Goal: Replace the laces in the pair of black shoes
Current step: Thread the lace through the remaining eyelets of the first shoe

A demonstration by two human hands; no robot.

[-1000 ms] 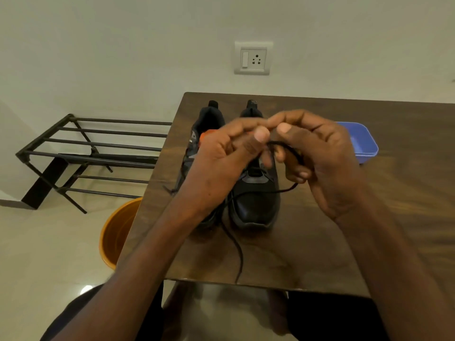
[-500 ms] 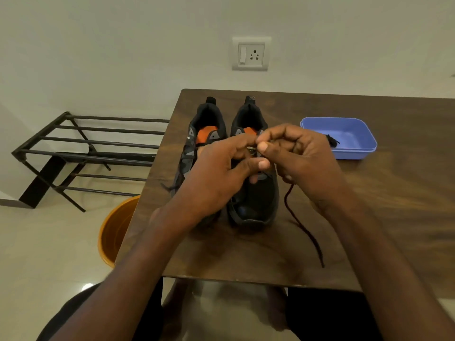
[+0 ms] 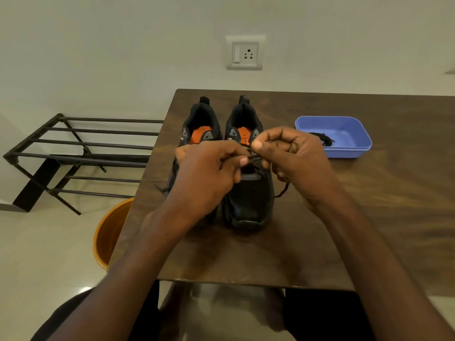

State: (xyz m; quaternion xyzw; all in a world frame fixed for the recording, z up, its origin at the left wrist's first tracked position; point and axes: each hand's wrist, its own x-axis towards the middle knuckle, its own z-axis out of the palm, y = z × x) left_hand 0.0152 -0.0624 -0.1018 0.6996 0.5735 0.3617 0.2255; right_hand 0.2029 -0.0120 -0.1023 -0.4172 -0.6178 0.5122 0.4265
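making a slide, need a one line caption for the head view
Both hands, left and right, pinch a black lace over the right-side black shoe on a wooden table.

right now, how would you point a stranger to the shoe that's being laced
Start at the brown wooden table below the wall socket, where two black shoes stand side by side with toes toward the camera. It is the right shoe, the one nearer the blue tray. Unlike the left shoe, it has both hands pinching a black lace over its tongue.
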